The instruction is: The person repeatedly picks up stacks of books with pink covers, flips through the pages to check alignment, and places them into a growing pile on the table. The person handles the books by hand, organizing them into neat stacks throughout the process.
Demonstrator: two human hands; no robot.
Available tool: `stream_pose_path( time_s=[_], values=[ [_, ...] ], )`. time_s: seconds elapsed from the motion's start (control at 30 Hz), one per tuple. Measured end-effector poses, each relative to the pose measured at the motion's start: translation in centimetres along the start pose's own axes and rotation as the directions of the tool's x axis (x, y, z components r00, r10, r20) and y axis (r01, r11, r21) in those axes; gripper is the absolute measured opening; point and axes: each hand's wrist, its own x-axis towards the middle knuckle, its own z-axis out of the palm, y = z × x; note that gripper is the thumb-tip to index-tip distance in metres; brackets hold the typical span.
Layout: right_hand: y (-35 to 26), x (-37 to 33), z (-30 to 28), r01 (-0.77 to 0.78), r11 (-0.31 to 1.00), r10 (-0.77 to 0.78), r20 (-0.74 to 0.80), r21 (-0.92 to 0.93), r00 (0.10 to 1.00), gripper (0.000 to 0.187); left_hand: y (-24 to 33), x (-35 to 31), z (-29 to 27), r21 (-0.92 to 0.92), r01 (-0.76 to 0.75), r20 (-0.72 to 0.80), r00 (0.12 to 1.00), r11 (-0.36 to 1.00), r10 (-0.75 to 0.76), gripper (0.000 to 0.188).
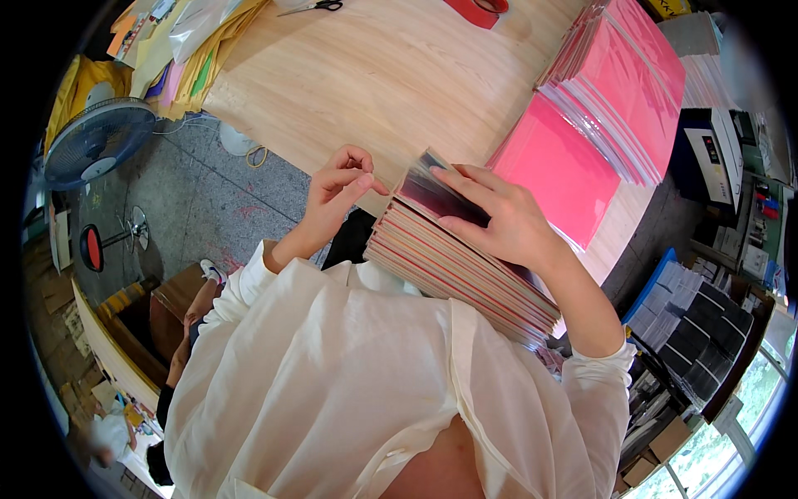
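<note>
A thick stack of thin booklets [465, 266] leans against my front at the table's near edge, its layered red and cream edges facing me. My right hand [507, 212] grips the stack from the right, its thumb and fingers spread over the dark glossy cover [436, 198] on top. Just left of the stack's upper corner is my left hand [332, 195], with loosely bent fingers and nothing visible in them. Its index fingertip comes close to the corner; whether it touches cannot be made out.
Pink glossy sheets [553, 166] lie right of the stack, with a taller pink pile [619, 83] behind. Red tape [478, 10] and scissors [320, 7] lie farther back on the wooden table [357, 75]. A fan [100, 137] and stool [93, 248] stand left; another person's leg [204, 299] shows lower left.
</note>
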Motion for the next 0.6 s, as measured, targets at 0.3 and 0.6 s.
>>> stream_pose_path(
  time_s=[0.3, 0.6],
  values=[
    [0.2, 0.1, -0.1, 0.002, 1.000, -0.002, -0.008, 0.032, 1.000, 0.050, 0.2, 0.2, 0.3, 0.019, -0.042, 0.099, 0.994, 0.999, 0.040, 0.014],
    [0.2, 0.2, -0.4, -0.035, 0.998, 0.033, 0.035, 0.048, 0.999, 0.054, -0.3, 0.9, -1.0, -0.048, -0.002, 0.268, 0.963, 0.999, 0.014, 0.021]
  ],
)
